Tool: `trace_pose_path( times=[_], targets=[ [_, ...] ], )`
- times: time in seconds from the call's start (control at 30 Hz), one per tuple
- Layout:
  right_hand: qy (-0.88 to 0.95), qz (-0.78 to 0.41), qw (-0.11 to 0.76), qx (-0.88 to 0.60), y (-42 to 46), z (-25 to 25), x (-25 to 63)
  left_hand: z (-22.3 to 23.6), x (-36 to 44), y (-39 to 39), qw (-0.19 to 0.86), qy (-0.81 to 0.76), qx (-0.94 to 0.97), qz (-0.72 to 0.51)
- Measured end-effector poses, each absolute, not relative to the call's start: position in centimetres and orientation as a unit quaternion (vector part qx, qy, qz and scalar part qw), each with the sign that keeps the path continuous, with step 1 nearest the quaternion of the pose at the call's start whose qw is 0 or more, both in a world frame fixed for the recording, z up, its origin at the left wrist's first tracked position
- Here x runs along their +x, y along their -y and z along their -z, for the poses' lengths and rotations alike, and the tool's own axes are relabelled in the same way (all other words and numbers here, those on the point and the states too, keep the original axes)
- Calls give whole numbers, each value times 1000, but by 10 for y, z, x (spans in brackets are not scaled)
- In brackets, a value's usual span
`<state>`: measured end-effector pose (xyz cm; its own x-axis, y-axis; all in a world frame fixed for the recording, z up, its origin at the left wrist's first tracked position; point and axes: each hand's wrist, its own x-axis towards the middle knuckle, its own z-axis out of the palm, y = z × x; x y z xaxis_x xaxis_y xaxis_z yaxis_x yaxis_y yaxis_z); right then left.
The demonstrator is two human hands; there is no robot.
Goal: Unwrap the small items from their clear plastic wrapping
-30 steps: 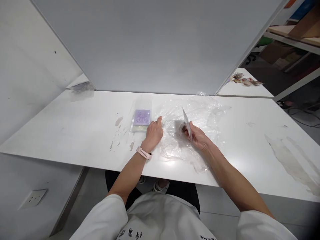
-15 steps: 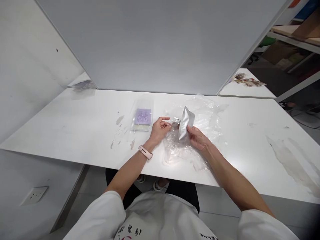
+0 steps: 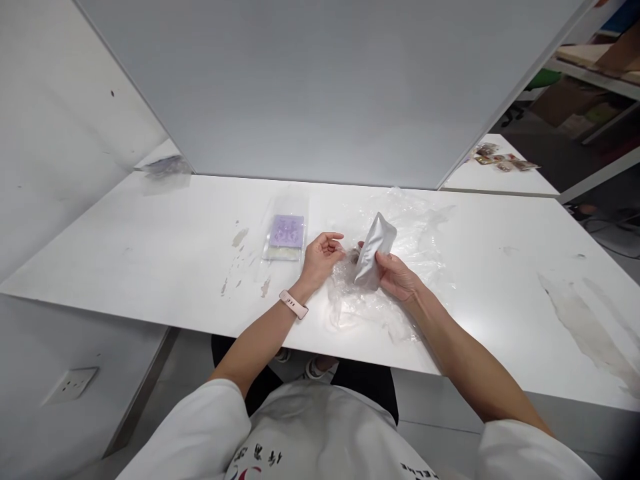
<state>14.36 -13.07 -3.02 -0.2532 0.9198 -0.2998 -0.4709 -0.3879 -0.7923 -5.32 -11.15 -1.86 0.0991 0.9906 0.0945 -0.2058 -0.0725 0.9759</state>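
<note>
My right hand (image 3: 395, 275) grips a silver foil pouch (image 3: 375, 250), thumb on its face and fingers behind it. The pouch is tilted over crumpled clear plastic. Left of the pouch, my left hand (image 3: 323, 257) pinches the edge of a clear plastic bag (image 3: 345, 261), its thumb and fingertips close together. A small brownish item (image 3: 354, 255) shows between the hands, partly hidden by the pouch; its kind is not clear. Beside my left hand lies a clear sleeve with a purple patterned packet (image 3: 287, 231) in it.
A large sheet of clear plastic film (image 3: 420, 233) spreads under and behind my right hand on the white table (image 3: 165, 267). A grey panel (image 3: 310, 87) stands along the back edge. Small packets (image 3: 503, 161) lie beyond it at the right, plastic-wrapped items (image 3: 165, 165) at the left.
The silver pouch has tilted further to the right and turned more of its face to me. My left hand has barely moved.
</note>
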Motion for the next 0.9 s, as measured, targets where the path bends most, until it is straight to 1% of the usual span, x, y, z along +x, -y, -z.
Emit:
trace_pose_path(
  times=[0.13, 0.37, 0.57, 0.67, 0.77, 0.9],
  targets=[
    [297, -738, 448, -408, 131, 30, 144, 16, -50, 116, 579, -342, 512, -535],
    [374, -741, 360, -427, 134, 30, 149, 11, -49, 119, 634, -305, 475, -529],
    [491, -666, 327, -457, 139, 24, 146, 13, -47, 119, 660, -316, 433, -526],
    [516, -645, 311, -470, 143, 20, 143, 12, -47, 118, 673, -316, 417, -522],
    [505, -649, 323, -467, 144, 20, 142, 11, -48, 117, 666, -324, 415, -529],
    [433, -687, 386, -439, 142, 21, 150, 12, -51, 112, 617, -350, 420, -565]
  ],
)
